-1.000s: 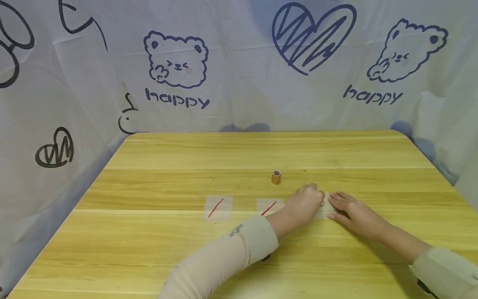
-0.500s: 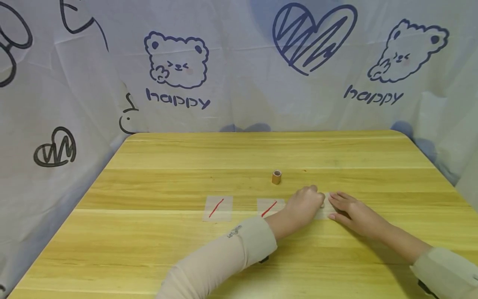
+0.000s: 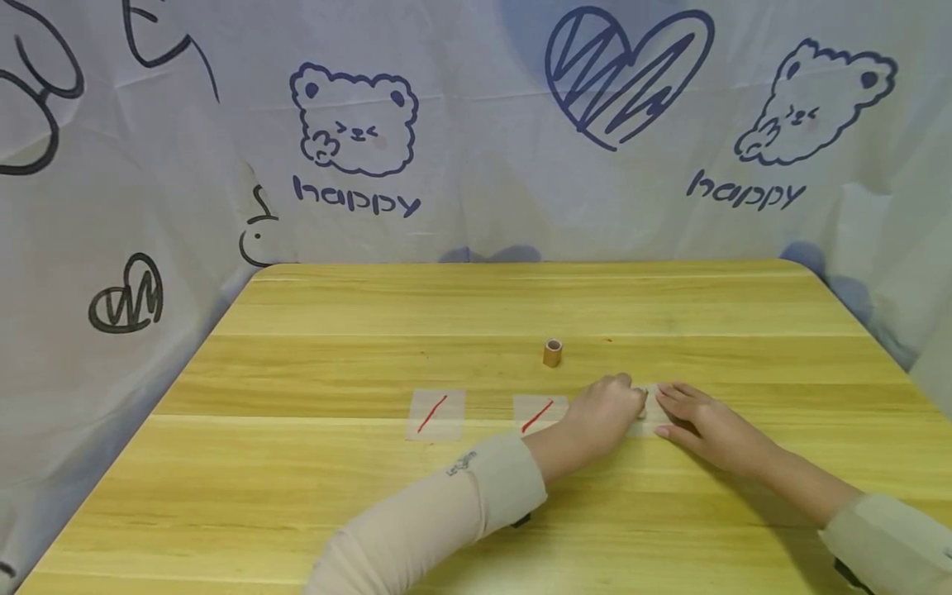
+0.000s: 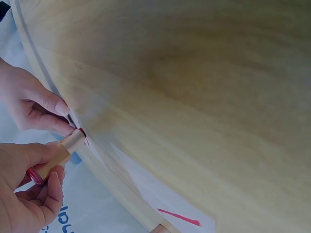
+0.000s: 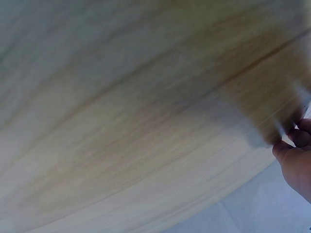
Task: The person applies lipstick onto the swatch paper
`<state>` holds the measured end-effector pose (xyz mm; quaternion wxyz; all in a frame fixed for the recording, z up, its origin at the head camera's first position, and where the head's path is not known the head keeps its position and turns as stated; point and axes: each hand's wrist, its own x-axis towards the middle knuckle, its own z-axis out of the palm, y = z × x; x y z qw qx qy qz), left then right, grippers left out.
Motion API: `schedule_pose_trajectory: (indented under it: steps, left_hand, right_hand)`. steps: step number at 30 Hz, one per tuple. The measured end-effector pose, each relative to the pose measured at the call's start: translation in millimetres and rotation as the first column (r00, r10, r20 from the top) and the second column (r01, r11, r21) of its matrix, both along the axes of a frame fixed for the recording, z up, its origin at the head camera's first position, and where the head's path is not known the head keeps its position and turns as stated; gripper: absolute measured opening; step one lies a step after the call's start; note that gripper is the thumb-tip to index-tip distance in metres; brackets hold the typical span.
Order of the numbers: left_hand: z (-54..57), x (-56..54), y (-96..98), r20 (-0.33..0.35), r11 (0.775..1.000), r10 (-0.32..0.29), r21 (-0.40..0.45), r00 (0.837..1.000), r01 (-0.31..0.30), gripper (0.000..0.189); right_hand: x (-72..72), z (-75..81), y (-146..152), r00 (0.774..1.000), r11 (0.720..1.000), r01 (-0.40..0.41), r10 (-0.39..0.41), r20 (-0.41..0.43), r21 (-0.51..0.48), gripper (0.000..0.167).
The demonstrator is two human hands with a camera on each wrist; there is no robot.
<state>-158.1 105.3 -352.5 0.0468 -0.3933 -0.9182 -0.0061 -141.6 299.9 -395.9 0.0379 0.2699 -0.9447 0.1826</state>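
My left hand (image 3: 606,413) pinches a lipstick (image 4: 54,161), a gold tube with a deep red base. Its red tip meets a small pale paper square (image 3: 649,421) at the right of a row, and a bit of red shows there in the left wrist view. From the other side, my right hand (image 3: 710,426) rests its fingertips on that square's right edge. Most of this square is hidden by the hands. Left of it lie the middle square (image 3: 526,407), partly behind the left hand, and the leftmost square (image 3: 435,415), each with a slanted red stroke.
The lipstick's gold cap (image 3: 552,354) stands upright behind the squares, its hollow end up. Everything sits on a wood-grain table (image 3: 297,496). White cloth (image 3: 483,124) with drawn bears and hearts hangs behind and along the sides.
The left hand has slid slightly toward the near side with the lipstick in its grip. The right hand stays at the square's edge.
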Motion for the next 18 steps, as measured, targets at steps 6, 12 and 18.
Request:
schedule_pose_trajectory:
  steps: [6, 12, 18]
  left_hand:
    - [0.1, 2.9, -2.4, 0.005, 1.0, -0.002, -0.002, 1.0, 0.002, 0.023]
    - [-0.1, 3.9, -4.9, -0.001, 1.0, -0.012, 0.003, 1.0, 0.012, 0.022]
    - [-1.2, 3.9, -8.3, -0.009, 0.999, -0.033, 0.017, 0.999, 0.033, 0.02]
  right_hand:
    - [0.2, -1.3, 0.3, 1.0, 1.0, 0.001, -0.001, -0.005, -0.001, 0.049]
    - [0.1, -1.4, 0.5, 1.0, 1.0, 0.003, -0.003, -0.008, -0.004, 0.049]
    - [-0.5, -0.6, 0.5, 1.0, 1.0, 0.002, -0.002, -0.005, -0.006, 0.05]
